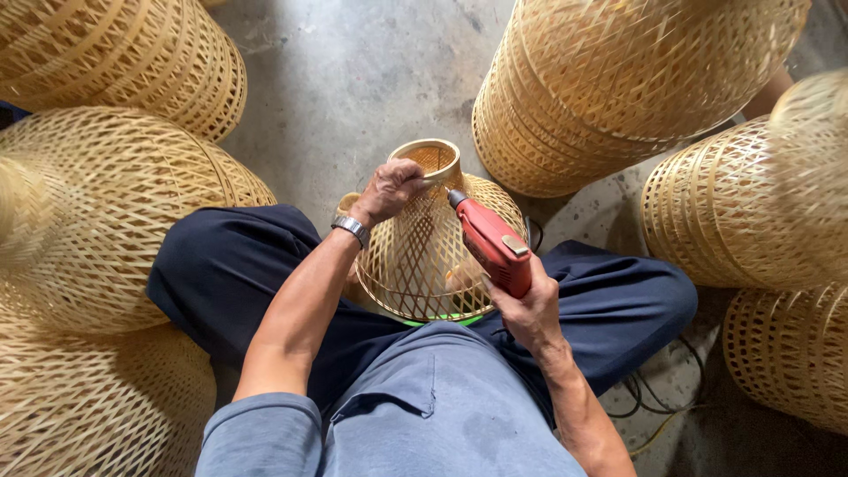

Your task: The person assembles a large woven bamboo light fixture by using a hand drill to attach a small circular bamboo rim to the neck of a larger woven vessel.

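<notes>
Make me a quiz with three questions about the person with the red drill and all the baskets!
1. Where is the small woven basket being worked on?
A. between the person's knees
B. on a table
C. hanging up

2. What colour is the drill?
A. blue
B. red
C. yellow

3. What is the left hand doing?
A. resting on the floor
B. holding a cable
C. gripping the basket's narrow top ring

Answers: 1 A, it sits between the dark trouser legs; 2 B, its body is red in the right hand; 3 C, the fingers wrap the ring's rim.
</notes>
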